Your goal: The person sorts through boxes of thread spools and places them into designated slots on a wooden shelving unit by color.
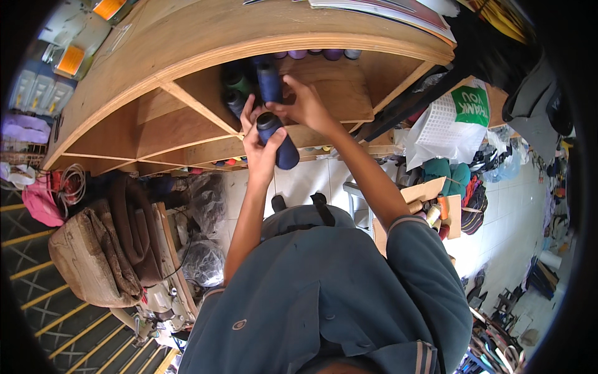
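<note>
My left hand (259, 149) is wrapped around a dark blue cone of thread (281, 145), held tilted just in front of a wooden shelf unit (280, 38). A brighter blue thread cone (270, 82) is inside the shelf compartment, right above it. Beside that cone is my right hand (305, 107), thumb and fingers apart; whether they touch the cone I cannot tell. To the left in the same compartment are a dark green thread cone (237, 82) and a near-black thread cone (235, 101), partly in shadow.
Purple and grey spools (333, 55) line the compartment's back. A cardboard box (453, 215) of thread spools stands on the right, below a white plastic bag (445, 134). Folded brown cloth (93, 255) lies at the left, near a sewing machine (161, 302). Papers (386, 12) rest on top.
</note>
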The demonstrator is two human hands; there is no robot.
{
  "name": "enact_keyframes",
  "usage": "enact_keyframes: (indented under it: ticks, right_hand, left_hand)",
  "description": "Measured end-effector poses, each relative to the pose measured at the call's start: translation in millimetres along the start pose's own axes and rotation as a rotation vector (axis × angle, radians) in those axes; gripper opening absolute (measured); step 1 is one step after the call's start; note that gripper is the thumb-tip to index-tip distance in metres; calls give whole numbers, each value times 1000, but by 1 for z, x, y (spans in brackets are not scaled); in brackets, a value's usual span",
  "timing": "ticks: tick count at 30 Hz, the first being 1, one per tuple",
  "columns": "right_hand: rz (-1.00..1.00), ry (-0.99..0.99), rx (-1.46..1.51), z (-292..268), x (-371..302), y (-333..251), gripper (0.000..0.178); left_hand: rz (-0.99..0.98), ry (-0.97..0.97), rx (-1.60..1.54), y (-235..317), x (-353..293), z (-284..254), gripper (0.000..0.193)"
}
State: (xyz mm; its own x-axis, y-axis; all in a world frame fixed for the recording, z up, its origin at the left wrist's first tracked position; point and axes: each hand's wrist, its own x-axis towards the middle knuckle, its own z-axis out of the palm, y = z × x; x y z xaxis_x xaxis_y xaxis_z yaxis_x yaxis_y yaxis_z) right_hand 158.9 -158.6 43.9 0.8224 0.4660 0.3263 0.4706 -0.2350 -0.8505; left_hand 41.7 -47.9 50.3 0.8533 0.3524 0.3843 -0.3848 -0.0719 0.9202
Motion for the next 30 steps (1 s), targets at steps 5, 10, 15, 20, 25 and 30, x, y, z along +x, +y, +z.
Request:
enact_keyframes:
  ticks: [5,10,15,20,25,30]
  right_hand:
    - [-90,-275,319,-16,-8,7,45]
    - [-22,-473,283,-47,26,18,48]
    - [-241,-29,-119,-12,62,18,57]
    - [-124,127,-192,18,80,24,76]
    - [-131,189,-147,3,69,36,86]
    - [-106,348,-231,-39,42,59,82]
  left_hand:
    - [-192,-23,-62,1,3,19,34]
    - [-208,95,-13,-2,3,30,35]
    - [-188,76,25,0,-1,40,33]
    - [-168,89,-17,-1,-1,46,34]
    - [-97,138,113,-12,11,49,36]
    - [-4,150,203,-42,40,63,49]
